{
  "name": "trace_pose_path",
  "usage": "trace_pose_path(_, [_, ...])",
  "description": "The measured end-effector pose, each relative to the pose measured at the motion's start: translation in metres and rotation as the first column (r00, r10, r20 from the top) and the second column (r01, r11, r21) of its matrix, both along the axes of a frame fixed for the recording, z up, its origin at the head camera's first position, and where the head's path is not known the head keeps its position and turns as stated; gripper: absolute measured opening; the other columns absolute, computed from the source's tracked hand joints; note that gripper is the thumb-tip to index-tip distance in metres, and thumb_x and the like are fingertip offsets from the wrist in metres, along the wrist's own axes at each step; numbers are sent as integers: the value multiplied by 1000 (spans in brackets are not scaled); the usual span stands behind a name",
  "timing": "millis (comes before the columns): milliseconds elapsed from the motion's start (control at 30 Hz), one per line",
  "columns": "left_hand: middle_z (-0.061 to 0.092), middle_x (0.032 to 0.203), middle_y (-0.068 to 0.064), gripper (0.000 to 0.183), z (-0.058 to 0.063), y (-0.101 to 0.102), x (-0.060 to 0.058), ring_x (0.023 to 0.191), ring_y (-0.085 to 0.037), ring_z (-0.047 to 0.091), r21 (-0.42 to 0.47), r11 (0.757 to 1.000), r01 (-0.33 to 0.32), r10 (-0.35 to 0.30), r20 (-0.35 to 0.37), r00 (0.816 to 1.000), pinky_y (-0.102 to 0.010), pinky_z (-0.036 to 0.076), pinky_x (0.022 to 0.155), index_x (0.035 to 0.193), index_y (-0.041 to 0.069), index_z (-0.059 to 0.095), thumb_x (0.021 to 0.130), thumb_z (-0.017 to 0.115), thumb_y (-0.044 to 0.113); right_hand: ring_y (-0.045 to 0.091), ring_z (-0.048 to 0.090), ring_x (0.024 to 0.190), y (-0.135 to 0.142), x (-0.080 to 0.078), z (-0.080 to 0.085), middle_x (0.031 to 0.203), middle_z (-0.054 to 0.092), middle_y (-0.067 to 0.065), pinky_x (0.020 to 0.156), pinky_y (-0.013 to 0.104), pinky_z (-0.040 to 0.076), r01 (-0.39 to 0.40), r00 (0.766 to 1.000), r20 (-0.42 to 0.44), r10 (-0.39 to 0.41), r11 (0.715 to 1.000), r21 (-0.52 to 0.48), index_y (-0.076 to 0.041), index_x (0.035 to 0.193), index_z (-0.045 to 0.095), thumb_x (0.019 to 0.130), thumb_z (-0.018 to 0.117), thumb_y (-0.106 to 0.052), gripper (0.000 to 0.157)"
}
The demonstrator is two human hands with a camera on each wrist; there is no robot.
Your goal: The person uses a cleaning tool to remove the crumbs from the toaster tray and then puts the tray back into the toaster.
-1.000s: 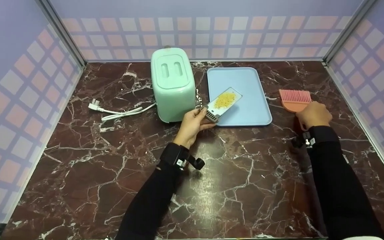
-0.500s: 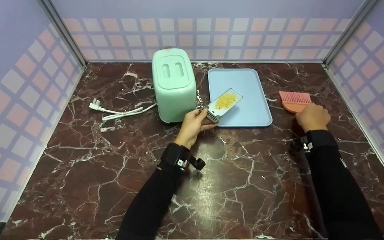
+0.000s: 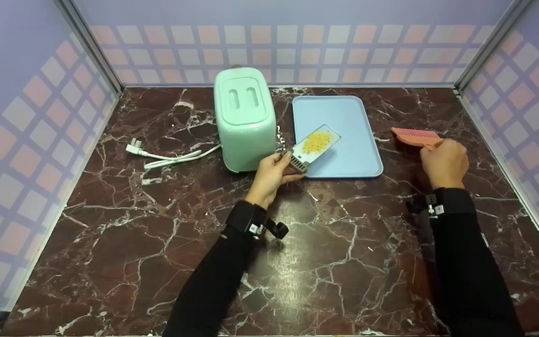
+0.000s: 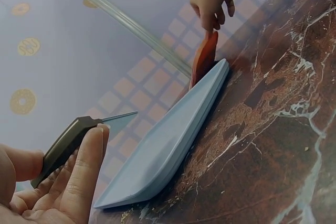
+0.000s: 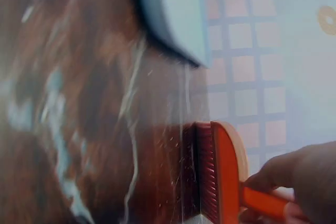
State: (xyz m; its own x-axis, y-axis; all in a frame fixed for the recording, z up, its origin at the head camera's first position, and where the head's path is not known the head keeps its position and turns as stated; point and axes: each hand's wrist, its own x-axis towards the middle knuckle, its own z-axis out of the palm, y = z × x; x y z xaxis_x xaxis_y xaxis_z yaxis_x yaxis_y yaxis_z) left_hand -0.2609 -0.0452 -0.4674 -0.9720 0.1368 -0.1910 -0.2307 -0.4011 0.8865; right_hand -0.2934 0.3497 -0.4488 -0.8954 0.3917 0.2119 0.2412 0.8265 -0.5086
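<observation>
My left hand [image 3: 272, 175] pinches the dark slotted end of a thin crumb tray [image 3: 308, 157], with yellow crumbs [image 3: 317, 142] spread over its white face. It is held above the front left part of a light blue tray [image 3: 344, 110]. In the left wrist view, thumb and fingers grip the crumb tray's dark end [image 4: 65, 148]. Over on the right, my right hand [image 3: 445, 161] grips an orange brush [image 3: 417, 136] by its handle. The right wrist view has the brush's reddish bristles [image 5: 206, 171] facing the tabletop; contact is hard to judge.
A mint green toaster [image 3: 246, 131] stands left of the blue tray, close to my left hand. Its white cord and plug [image 3: 171, 159] lie on the dark marbled table [image 3: 204, 262]. Tiled panels [image 3: 297, 51] enclose the back and both sides.
The brush has tilted in my right hand, so its bristle side looks narrower from the head, and that hand has shifted slightly. My left hand and the crumb tray have stayed put.
</observation>
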Motion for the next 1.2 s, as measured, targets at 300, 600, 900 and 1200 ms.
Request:
trace_pose_path(300, [70, 119, -32, 35, -2, 1, -2, 85, -25, 77, -9, 1000, 6, -6, 8, 1000, -35, 67, 88, 137, -15, 56, 114, 50, 11, 22, 67, 89, 2, -8, -3, 98, 76, 7, 85, 28, 57, 142, 954, -211, -212, 942, -302, 0, 119, 78, 99, 70, -27, 35])
trace_pose_path(600, [71, 117, -30, 35, -4, 2, -1, 91, -30, 77, -9, 1000, 17, -17, 11, 1000, -35, 67, 89, 135, -14, 57, 114, 50, 12, -5, 58, 72, 4, -22, -19, 84, 59, -17, 71, 11, 53, 140, 870, -306, -386, 789, -598, -22, 102, 63, 105, 70, -36, 17])
trace_pose_path(900, [71, 114, -29, 34, -8, 3, -4, 84, -24, 76, -32, 999, 20, -19, 18, 1000, -38, 68, 88, 134, -15, 57, 115, 49, 13, 9, 64, 55, 1, -23, -9, 82, 66, 3, 43, 20, 58, -77, 855, -322, -406, 515, -854, -11, 115, 56, 110, 58, -18, 9])
trace_pose_path(1200, [72, 112, -26, 34, -10, 1, -6, 85, -24, 75, -36, 999, 28, -28, 17, 999, -37, 68, 87, 134, -13, 57, 115, 48, 14, 15, 61, 54, -32, -27, 11, 82, 63, 10, 44, 26, 58, -290, 832, -371, -414, 246, -925, -5, 120, 54, 113, 51, -11, 10])
